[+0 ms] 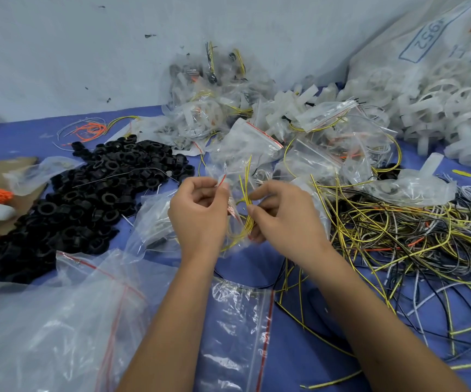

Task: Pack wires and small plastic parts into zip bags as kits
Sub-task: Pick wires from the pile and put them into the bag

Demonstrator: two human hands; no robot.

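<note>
Left hand (198,213) pinches the red-striped mouth of a small clear zip bag (232,205), held above the blue table cover (299,349). Right hand (282,219) grips a folded bundle of yellow wires (247,210) at the bag's opening. Black plastic rings (95,188) lie heaped to the left; a tangle of loose wires (398,236) lies to the right. Filled kit bags (242,114) are piled behind. A large sack (426,38) of white plastic wheels bears an inverted boxed "4952".

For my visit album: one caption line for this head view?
Left hand holds a small clear zip bag while right hand feeds in yellow wires.
</note>
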